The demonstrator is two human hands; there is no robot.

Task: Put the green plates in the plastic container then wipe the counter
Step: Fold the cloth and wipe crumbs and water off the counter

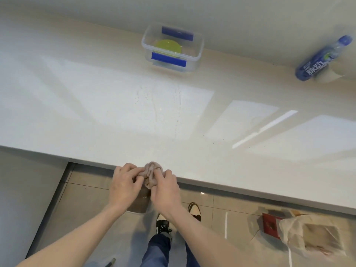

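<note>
A clear plastic container (196,54) with blue clips stands at the back of the white counter (96,112), against the wall. Green plates (168,46) lie stacked inside it. At the counter's front edge my left hand (124,185) and my right hand (165,191) both grip a crumpled pinkish-brown cloth (152,171) between them. The cloth is bunched up, partly over the counter edge and partly hanging below it. Wet streaks and droplets (163,105) run across the counter between the container and the cloth.
A blue drink bottle (323,58) stands at the back right by the wall. Below the counter is a tiled floor with my shoes (163,225) and a red box with a plastic bag (300,232) at the right.
</note>
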